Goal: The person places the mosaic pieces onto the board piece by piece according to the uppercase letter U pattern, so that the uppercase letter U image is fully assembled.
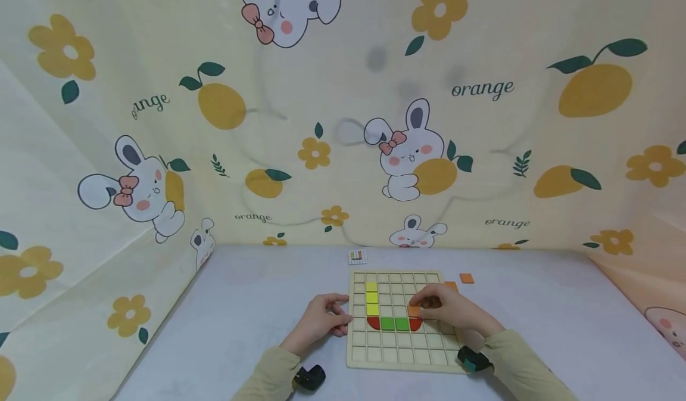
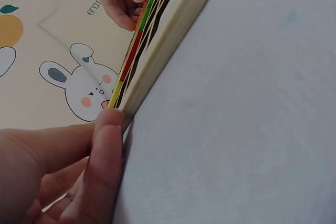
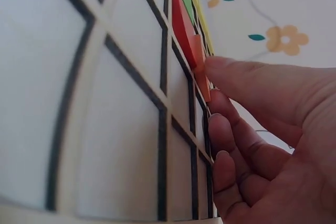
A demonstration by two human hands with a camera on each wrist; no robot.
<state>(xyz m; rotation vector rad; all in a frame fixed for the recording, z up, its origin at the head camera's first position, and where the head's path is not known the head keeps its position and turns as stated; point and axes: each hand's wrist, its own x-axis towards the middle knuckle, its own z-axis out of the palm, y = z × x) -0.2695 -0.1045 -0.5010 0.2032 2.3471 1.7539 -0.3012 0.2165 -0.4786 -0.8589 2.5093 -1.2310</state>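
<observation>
A square wooden grid board point(image 1: 396, 355) lies on the table. On it a yellow tile column point(image 1: 372, 298), two green tiles point(image 1: 395, 324) and two rounded red tiles point(image 1: 373, 323) form a U-like shape. Between thumb and fingers my right hand point(image 1: 452, 310) pinches an orange tile point(image 1: 414, 311), just above the right-hand red tile point(image 3: 182, 30). It cannot be told whether the orange tile is fully seated in its cell. At the board's left edge, my left hand point(image 1: 320, 317) touches the rim with thumb and index fingertips; its other fingers are loosely bent.
A small patterned card point(image 1: 357, 257) lies behind the board. One loose orange tile point(image 1: 467, 278) rests to the board's right; another orange tile point(image 1: 451, 285) is partly hidden by my right hand. A printed cloth backdrop point(image 1: 300, 121) stands behind the white table point(image 1: 257, 288).
</observation>
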